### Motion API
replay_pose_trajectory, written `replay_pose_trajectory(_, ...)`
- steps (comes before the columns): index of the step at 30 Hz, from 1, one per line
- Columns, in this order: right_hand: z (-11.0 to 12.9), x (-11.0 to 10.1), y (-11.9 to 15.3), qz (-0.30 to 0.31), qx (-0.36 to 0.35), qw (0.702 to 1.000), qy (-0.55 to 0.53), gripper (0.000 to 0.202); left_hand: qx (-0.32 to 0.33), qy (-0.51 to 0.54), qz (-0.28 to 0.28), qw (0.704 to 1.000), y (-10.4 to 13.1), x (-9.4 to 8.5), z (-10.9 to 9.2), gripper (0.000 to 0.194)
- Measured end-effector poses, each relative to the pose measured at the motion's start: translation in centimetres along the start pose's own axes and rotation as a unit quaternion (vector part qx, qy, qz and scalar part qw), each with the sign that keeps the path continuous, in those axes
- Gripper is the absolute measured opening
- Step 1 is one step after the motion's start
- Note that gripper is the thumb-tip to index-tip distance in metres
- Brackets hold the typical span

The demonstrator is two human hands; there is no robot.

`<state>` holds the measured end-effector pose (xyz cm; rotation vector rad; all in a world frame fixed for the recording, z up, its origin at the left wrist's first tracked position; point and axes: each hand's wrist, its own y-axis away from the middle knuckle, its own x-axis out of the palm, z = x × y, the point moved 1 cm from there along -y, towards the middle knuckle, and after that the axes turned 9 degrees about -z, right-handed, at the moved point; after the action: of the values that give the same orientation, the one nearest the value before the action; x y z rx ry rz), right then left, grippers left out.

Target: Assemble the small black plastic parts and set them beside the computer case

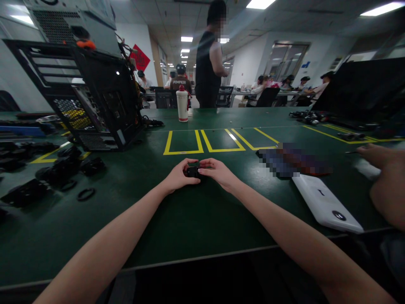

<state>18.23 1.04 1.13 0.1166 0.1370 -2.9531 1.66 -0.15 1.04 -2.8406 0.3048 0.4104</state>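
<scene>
A small black part is held between my two hands, just above the green table. My left hand grips it from the left, thumb below and fingers above. From the right, the fingertips of my right hand pinch its end. The part's fine detail is too dark to make out. Farther left lie a black ring and several black parts. Yellow tape outlines mark the table beyond my hands.
An open computer case stands at the left back. Behind the tape is a white bottle. A white device lies at right, near another person's hand. A person stands beyond the table.
</scene>
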Motion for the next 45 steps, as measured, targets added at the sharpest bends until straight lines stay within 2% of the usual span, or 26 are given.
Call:
replay_pose_trajectory(6, 0.7, -0.2, 0.6, 0.043, -0.011, 0.999, 0.018, 0.032, 0.005, -0.007, -0.006, 1.000, -0.1, 0.0, 0.2, 0.065)
replay_pose_trajectory(12, 0.8, 0.3, 0.6, 0.023, -0.010, 1.000, -0.002, 0.019, 0.000, -0.002, -0.001, 1.000, 0.0, 0.1, 0.0, 0.067)
replay_pose_trajectory(17, 0.5, 0.2, 0.3, -0.005, 0.013, 1.000, -0.001, 0.034, 0.004, -0.003, -0.004, 1.000, -0.1, 0.1, 0.1, 0.065)
replay_pose_trajectory(23, 0.8, -0.2, 0.7, 0.045, 0.020, 0.999, 0.022, 0.040, 0.008, -0.015, -0.009, 1.000, -0.3, 0.1, 0.6, 0.065)
replay_pose_trajectory(27, 1.1, 0.0, 0.9, 0.055, 0.035, 0.998, -0.002, 0.033, 0.008, -0.018, -0.004, 1.000, -0.2, 0.0, 0.6, 0.065)
replay_pose_trajectory(32, 1.0, 0.1, 0.6, 0.036, 0.036, 0.998, -0.038, 0.019, 0.008, -0.027, 0.010, 1.000, 0.0, -0.2, 0.2, 0.066)
replay_pose_trajectory(38, 0.6, 0.0, 0.3, 0.021, 0.028, 0.999, 0.002, 0.032, 0.010, -0.025, 0.013, 1.000, 0.0, 0.0, 0.0, 0.064)
replay_pose_trajectory(45, 1.2, -0.1, 0.9, 0.042, 0.033, 0.998, 0.028, 0.034, 0.011, -0.023, 0.002, 1.000, -0.1, 0.1, 0.2, 0.064)
